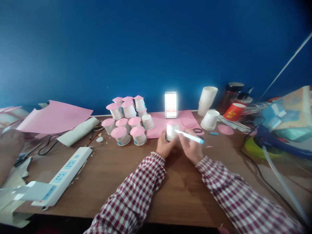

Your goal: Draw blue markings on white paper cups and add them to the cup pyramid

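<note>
My left hand (pixel 165 147) is closed around a small white paper cup (pixel 171 130) topped with a pink paper disc, held just above the brown table (pixel 117 175). My right hand (pixel 192 149) grips a white pen with a blue end (pixel 190 136); its tip touches the cup's side. Both sleeves are red-and-white checked. To the left, a pile of several similar pink-capped cups (pixel 126 118) stands on the table. A pink sheet (pixel 161 123) lies under and behind the held cup.
A white power strip (pixel 62 175) lies at the left, with a stack of paper cups on its side (pixel 78 131), scissors (pixel 21 159) and pink paper (pixel 55 117). Upturned white cups (pixel 209 118), a red cup (pixel 234 112), a dark jar (pixel 230 94), cables and clutter fill the right.
</note>
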Tool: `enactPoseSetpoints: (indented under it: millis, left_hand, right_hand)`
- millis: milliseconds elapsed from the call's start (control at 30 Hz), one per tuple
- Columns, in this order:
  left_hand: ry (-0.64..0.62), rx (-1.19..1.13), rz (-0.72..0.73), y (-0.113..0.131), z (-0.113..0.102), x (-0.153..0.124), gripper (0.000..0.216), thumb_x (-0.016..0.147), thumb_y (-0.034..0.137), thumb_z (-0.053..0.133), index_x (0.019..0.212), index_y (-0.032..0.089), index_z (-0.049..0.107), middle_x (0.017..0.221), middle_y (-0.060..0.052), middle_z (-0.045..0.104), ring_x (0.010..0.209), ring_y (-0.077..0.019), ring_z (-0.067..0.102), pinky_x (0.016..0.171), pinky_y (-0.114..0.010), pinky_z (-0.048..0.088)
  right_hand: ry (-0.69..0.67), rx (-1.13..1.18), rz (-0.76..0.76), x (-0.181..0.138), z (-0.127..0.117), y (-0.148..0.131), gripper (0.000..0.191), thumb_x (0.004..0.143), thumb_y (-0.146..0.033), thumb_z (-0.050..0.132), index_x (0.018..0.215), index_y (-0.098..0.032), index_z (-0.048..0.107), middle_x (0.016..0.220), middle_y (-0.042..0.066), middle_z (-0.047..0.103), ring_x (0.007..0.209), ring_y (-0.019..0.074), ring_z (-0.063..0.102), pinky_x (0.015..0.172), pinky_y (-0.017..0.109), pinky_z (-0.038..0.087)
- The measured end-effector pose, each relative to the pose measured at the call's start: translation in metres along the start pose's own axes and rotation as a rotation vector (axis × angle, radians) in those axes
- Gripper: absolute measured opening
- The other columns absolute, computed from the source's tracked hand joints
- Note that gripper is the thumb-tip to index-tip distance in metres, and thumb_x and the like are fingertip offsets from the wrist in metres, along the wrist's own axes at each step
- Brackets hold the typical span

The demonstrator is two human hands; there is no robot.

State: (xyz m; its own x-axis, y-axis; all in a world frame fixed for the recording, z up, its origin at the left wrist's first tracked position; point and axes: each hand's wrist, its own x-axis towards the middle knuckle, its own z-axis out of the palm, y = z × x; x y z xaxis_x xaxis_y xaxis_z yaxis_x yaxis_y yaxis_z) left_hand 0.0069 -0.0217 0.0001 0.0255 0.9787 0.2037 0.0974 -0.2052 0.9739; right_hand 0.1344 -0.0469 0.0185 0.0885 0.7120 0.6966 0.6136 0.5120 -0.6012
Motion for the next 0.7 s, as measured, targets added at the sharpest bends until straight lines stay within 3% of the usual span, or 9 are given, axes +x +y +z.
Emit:
enactPoseSetpoints:
  millis: [700]
  left_hand:
    - [0.012,0.025,0.006,0.0007,-0.0001,-0.0010,0.050,0.069,0.039,0.067,0.111,0.013,0.055,0.097,-0.008,0.064,0.080,-0.0162,0.058,0.070,-0.027,0.048]
  right_hand:
    - [0.016,0.012,0.012,-0.0001,-0.0001,0.0009,0.016,0.087,-0.031,0.049,0.094,-0.018,0.057,0.082,0.007,0.065,0.074,0.0189,0.062,0.067,0.031,0.051]
